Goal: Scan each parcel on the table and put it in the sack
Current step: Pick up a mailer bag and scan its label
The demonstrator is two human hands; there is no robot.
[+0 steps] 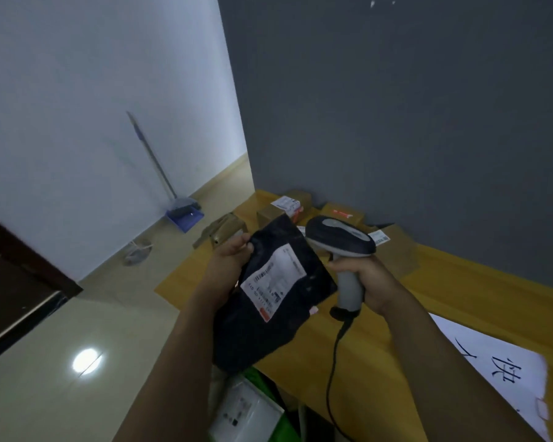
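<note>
I am handling one black parcel [262,327] and one scanner [340,240]. About four cardboard boxes [340,212] are lying at the far end of the yellow table [444,298], against the grey wall. One green sack [289,425] is sitting under the table's near edge. My left hand [232,260] is pinching the parcel's top corner just off that edge. My right hand [364,282] is clenching the scanner's handle above the table.

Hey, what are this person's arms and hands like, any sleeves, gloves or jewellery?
Nothing worn shows. The bare left hand and bare right hand carry no gloves, rings or watch, and the left forearm and right forearm are uncovered down to the frame's edge.
</note>
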